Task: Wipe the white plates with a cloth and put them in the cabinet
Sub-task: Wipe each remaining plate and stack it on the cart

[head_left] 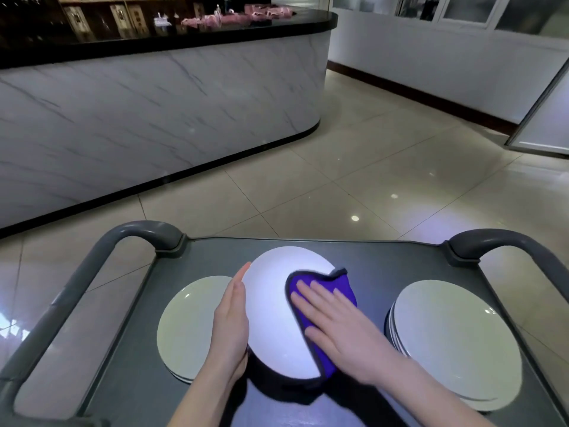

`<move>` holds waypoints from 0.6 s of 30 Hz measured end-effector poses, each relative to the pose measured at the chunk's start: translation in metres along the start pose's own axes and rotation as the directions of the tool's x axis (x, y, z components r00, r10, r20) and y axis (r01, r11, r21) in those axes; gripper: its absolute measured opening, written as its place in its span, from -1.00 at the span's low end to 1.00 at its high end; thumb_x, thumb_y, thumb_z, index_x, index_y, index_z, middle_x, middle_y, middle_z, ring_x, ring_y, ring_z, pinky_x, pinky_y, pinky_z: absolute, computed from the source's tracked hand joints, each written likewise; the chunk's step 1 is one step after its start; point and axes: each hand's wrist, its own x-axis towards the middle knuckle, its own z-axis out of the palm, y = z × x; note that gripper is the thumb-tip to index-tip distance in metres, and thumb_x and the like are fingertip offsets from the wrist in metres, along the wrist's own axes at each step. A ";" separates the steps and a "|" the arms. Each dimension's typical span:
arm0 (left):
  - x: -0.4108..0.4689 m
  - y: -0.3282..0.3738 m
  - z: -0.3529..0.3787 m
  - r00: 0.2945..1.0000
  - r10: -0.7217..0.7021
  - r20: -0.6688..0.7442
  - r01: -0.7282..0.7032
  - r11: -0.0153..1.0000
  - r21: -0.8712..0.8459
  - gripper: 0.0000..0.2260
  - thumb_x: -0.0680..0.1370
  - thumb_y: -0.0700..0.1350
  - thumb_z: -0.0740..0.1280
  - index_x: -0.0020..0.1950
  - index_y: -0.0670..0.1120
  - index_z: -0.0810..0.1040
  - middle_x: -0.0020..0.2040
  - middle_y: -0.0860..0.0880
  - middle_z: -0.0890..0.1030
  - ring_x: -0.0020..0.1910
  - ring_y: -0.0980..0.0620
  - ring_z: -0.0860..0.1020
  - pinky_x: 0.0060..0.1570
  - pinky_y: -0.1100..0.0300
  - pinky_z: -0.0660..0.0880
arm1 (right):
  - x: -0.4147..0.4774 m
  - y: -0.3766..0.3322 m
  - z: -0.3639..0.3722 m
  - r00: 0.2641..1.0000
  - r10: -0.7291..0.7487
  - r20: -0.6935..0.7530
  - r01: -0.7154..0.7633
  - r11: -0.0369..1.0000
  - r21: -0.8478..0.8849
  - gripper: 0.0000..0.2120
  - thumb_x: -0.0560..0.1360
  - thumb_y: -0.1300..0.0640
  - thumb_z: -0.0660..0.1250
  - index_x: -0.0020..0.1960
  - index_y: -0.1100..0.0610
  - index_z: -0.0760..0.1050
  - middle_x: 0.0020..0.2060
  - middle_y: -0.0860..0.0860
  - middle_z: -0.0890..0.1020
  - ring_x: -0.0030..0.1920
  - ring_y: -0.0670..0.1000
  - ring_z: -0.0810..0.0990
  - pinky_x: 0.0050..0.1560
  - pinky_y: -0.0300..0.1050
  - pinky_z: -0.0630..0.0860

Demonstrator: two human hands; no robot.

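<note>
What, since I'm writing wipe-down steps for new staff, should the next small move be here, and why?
Probably slide the purple cloth leftward across the middle plate. The right hand presses it flat over the plate's right side, the left part lies bare, and the left hand braces the left rim.

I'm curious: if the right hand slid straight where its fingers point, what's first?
The right hand would cross the edge of the purple cloth onto the bare white plate, probably missing the left hand.
</note>
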 end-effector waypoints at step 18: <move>0.001 -0.004 -0.011 0.999 -0.029 0.015 0.030 0.999 -0.040 -0.72 0.71 0.14 0.14 0.32 0.26 0.57 0.28 0.16 0.63 0.30 0.04 0.59 0.38 -0.14 0.45 | -0.018 -0.025 0.001 0.984 -0.154 0.085 0.151 0.988 0.045 -0.51 0.67 -0.17 -0.14 0.56 -0.27 -0.21 0.54 -0.31 -0.24 0.54 -0.20 -0.31 0.53 0.08 -0.35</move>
